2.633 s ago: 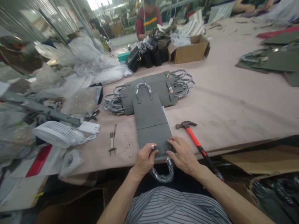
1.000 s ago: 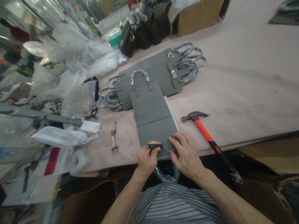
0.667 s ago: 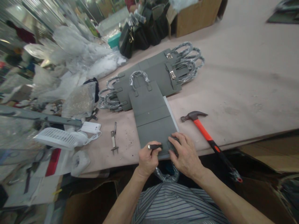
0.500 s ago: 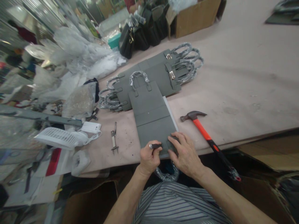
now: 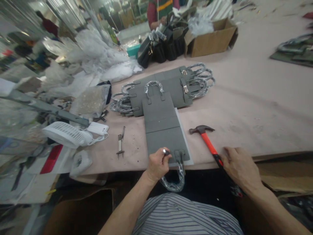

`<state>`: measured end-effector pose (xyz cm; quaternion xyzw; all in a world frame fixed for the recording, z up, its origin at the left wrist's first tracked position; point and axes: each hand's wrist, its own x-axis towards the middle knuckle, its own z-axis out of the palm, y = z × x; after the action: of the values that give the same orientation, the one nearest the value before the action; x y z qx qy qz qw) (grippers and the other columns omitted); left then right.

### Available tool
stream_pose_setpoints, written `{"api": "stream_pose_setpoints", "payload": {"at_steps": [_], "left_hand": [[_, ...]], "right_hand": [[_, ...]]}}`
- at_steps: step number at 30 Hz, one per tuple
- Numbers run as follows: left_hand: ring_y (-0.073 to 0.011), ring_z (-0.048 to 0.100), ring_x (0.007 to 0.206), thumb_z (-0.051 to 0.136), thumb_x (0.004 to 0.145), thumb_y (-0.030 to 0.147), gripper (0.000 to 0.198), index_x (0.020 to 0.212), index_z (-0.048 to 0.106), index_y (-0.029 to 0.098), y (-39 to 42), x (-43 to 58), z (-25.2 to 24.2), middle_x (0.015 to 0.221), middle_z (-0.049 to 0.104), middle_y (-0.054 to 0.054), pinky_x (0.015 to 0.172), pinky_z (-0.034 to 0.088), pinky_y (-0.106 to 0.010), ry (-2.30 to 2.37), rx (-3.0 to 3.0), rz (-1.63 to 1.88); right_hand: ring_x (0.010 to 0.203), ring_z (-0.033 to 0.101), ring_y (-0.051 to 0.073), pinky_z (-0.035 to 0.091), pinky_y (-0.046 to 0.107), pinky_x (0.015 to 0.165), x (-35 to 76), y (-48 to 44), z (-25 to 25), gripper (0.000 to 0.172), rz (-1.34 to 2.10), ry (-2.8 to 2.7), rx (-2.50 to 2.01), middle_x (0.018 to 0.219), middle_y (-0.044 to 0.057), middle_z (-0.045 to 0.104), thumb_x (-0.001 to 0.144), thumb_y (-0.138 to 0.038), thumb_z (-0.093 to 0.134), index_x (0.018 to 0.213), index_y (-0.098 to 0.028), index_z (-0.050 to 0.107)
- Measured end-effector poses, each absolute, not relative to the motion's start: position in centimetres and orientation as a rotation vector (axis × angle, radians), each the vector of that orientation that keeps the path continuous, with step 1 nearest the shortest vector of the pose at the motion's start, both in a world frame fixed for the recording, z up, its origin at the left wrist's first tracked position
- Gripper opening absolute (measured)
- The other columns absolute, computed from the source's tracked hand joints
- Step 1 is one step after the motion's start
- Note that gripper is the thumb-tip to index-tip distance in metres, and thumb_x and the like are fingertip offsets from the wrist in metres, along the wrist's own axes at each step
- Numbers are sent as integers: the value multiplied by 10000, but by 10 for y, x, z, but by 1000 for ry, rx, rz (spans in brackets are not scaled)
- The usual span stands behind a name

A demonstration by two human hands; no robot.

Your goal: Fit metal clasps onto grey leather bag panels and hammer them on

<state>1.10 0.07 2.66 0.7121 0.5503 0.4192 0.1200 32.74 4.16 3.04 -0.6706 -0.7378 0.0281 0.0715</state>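
Observation:
A flat grey bag panel [image 5: 163, 130] lies in front of me on the table, its plastic-wrapped handle [image 5: 174, 182] hanging over the near edge. My left hand [image 5: 158, 164] is closed on a small metal punch [image 5: 165, 151], which stands upright on the panel's near left corner. My right hand [image 5: 241, 168] rests on the black end of the red-handled hammer [image 5: 207, 145], which lies on the table to the right of the panel. Its fingers curl over the handle.
A stack of grey bag panels [image 5: 168, 86] with wrapped handles lies behind. A small metal tool [image 5: 119, 143], a white fan [image 5: 65, 133] and plastic bags [image 5: 93, 65] sit left. A cardboard box [image 5: 211, 40], black bags [image 5: 158, 50] and a person [image 5: 160, 11] are at the far end.
My right hand has left the panel's strap tab and moved right onto the hammer handle. My left hand has turned the punch upright on the panel. The camera has tilted up.

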Motion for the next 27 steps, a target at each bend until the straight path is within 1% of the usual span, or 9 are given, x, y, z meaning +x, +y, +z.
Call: {"api": "stream_pose_setpoints", "payload": {"at_steps": [5,8,11,14,18,20,22,24,27], "left_hand": [[-163,729,738,547,916,159,93,962,626,180,2,12,25,835,735,-53,701,589,-237,1586,2071,1212],[-168,730,744,538,922,169,96,968,620,186,3,12,23,839,733,-52,702,587,-245,1580,2097,1196],[-178,734,761,535,921,174,98,974,617,189,4,13,21,845,733,-56,699,585,-254,1584,2091,1209],[-189,740,776,539,915,170,96,971,614,191,5,13,18,841,733,-58,702,584,-262,1582,2086,1211],[-196,740,768,544,909,163,90,960,614,186,5,13,18,832,731,-61,695,578,-266,1571,2095,1215],[-200,737,765,546,902,156,88,948,615,183,5,13,19,824,728,-62,693,575,-269,1573,2095,1212],[-203,735,759,544,893,146,99,946,621,181,5,13,19,814,725,-63,686,571,-270,1576,2096,1208],[-204,733,754,542,887,139,115,953,628,179,6,14,18,814,724,-64,676,569,-270,1576,2103,1211],[-203,733,765,548,892,148,107,956,628,179,6,14,18,834,728,-68,682,572,-270,1570,2124,1206]], "right_hand": [[712,564,217,393,306,597,294,35,39,180,368,-2129,-2075,871,85,564,928,-356,534,952,-181,566],[595,481,156,350,268,534,287,36,47,98,987,-1660,-2098,740,25,500,841,-260,577,814,-198,507],[498,409,108,384,256,498,287,38,62,155,1614,-1231,-1878,662,-20,453,809,-318,577,756,-206,484],[416,304,70,324,226,421,282,33,89,239,1832,-990,-1698,619,-71,383,799,-431,601,801,-213,501],[412,391,107,306,236,407,266,17,132,370,1257,-1471,-1665,548,-64,404,932,-581,475,782,-243,470],[411,419,119,287,254,417,258,12,147,383,822,-1873,-1533,508,-49,435,967,-564,452,749,-248,457],[354,356,107,198,281,405,252,10,158,376,469,-2216,-1306,458,-53,429,1003,-506,424,728,-251,445],[318,308,99,133,308,411,251,14,169,367,276,-2438,-1113,433,-59,429,1036,-439,386,727,-249,442],[347,363,106,177,294,427,262,22,192,353,226,-2442,-1154,464,-49,466,1037,-456,394,762,-247,470]]}}
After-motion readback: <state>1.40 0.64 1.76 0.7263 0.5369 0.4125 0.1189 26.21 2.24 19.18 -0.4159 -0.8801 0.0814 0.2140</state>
